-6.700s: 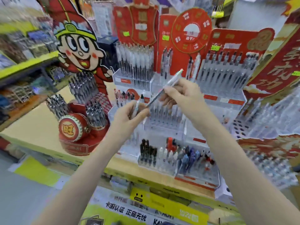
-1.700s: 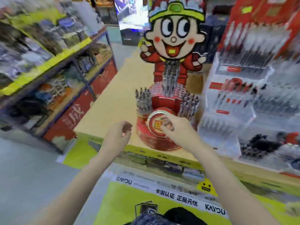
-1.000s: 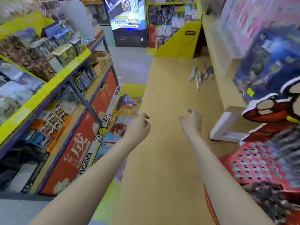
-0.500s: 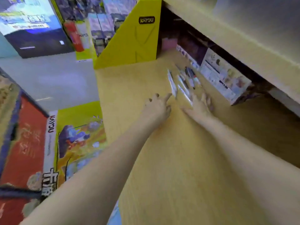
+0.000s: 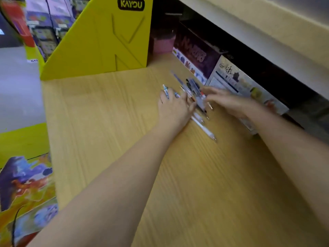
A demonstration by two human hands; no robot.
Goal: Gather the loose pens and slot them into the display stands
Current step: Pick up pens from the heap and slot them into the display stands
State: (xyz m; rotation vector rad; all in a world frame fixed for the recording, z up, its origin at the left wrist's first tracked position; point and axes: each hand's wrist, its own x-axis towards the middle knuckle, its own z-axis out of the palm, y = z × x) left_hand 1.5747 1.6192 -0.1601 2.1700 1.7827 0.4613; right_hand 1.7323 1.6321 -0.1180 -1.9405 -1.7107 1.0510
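hands [image 5: 173,108]: 2 | pens [image 5: 195,97]: several, blurred, count unclear | yellow divider [image 5: 99,41]: 1 | boxes [image 5: 194,52]: at least 2

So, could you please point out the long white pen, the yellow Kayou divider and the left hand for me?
Long white pen [image 5: 204,129], head view, middle of its barrel.
Yellow Kayou divider [image 5: 99,43], head view, centre of its flat face.
Left hand [image 5: 173,109], head view, back of the hand.

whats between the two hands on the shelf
In the head view, a cluster of loose pens lies on the wooden shelf between the left hand and right hand.
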